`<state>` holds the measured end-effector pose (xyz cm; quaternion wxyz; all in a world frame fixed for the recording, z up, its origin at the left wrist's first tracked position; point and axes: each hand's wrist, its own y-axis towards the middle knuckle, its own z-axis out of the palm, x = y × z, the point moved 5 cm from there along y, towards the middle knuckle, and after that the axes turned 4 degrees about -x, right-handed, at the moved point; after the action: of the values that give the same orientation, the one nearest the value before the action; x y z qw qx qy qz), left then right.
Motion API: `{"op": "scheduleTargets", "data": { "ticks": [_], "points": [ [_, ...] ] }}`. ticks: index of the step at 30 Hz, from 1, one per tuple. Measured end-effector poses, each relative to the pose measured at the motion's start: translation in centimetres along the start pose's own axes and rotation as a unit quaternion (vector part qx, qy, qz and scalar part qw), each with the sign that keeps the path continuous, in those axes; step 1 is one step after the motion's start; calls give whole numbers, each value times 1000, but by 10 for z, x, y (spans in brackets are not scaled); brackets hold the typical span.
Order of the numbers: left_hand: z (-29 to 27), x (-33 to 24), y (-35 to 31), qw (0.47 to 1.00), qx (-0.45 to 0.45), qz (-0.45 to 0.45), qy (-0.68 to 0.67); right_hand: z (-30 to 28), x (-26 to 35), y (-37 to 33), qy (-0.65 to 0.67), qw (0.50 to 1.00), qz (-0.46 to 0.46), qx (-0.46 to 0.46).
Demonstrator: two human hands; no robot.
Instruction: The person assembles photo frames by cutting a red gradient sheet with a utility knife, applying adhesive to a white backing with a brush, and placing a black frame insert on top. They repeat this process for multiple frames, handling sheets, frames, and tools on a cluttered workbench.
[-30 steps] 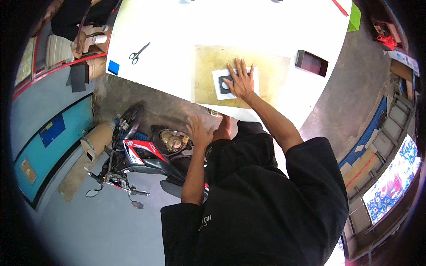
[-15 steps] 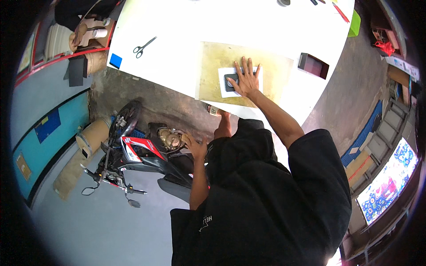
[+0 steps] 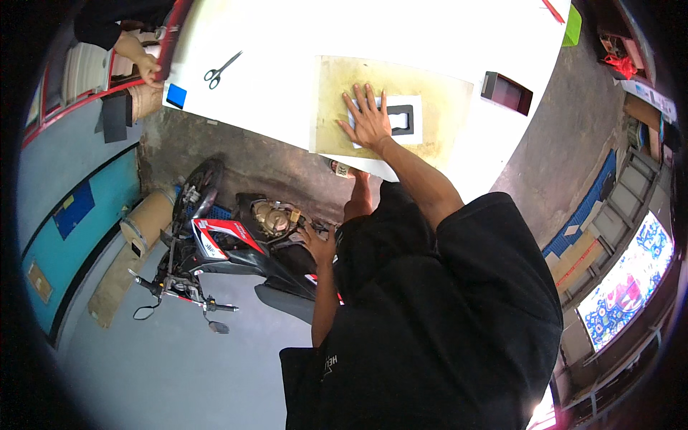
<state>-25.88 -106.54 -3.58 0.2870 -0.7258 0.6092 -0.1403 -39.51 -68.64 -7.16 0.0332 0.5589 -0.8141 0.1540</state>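
My right hand [image 3: 369, 120] lies flat with its fingers spread, palm down. It covers the left part of a black piece with a cut-out opening [image 3: 408, 119], which rests on a white sheet [image 3: 418, 139]. Under the sheet is a yellowed, translucent mat [image 3: 441, 100] on the white table [image 3: 279, 43]. Off the table, my left hand [image 3: 319, 246] hangs low at my side with its fingers apart, holding nothing I can see. From above it overlaps the parked motorcycle [image 3: 236, 236]; whether it touches it I cannot tell.
Scissors [image 3: 222, 70] and a blue square [image 3: 177, 95] lie on the table's left part. A dark open box [image 3: 506, 93] stands at the right. Another person's hand [image 3: 148, 70] is at a dark-red-edged panel [image 3: 170, 43] at the far left. A green bin [image 3: 572, 29] stands beyond the table's right edge.
My right hand has slid left across the black piece, uncovering its right part and opening. The other person's hand has come to the table's left edge. My left hand stays low.
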Motion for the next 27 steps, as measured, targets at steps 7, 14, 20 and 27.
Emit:
{"op": "scheduleTargets", "data": {
  "ticks": [7, 14, 20, 27],
  "points": [
    [3, 9, -7, 1000, -4, -23, -17, -25, -28, -6, 36, 998, 11, -53],
    [-3, -27, -3, 998, -19, 32, -58, -11, -71, -22, -15, 999, 25, -33],
    [-10, -41, 5, 997, -21, 46, -63, -9, -73, -21, -21, 999, 32, -13],
    [-11, -42, -5, 996, -43, 40, -60, -36, -71, -34, -16, 1000, 2, -3]
  ]
}}
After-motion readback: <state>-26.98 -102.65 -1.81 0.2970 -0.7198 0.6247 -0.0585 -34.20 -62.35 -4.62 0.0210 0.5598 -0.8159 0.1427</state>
